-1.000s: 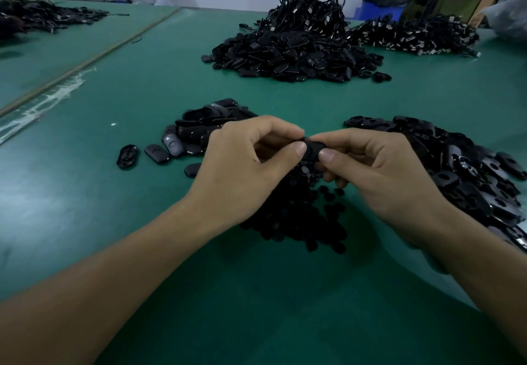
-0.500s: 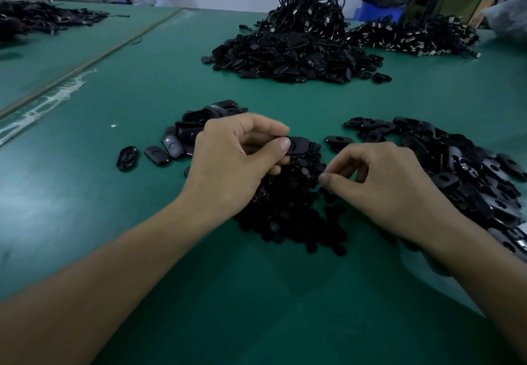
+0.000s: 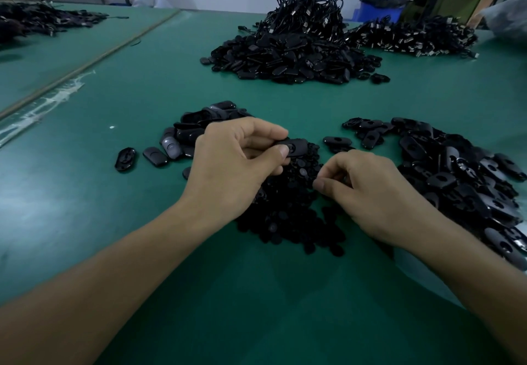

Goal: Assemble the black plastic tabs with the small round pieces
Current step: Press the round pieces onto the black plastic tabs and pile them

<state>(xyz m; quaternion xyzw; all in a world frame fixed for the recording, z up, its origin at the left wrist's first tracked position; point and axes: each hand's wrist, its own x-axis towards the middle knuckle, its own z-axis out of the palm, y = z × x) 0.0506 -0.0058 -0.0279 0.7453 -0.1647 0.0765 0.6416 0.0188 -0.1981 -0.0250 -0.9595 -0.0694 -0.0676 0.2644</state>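
Left hand [image 3: 228, 165] pinches tab [image 3: 293, 146]; right hand [image 3: 368, 193] curled.

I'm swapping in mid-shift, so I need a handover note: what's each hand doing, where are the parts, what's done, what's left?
Left hand pinches one black tab above the pile of small round pieces.
Right hand curls its fingers at that pile; whether it holds a piece is hidden.
Loose tabs lie to the right; a smaller group to the left looks fitted.
Left: likely fit the held tab, then the loose ones.
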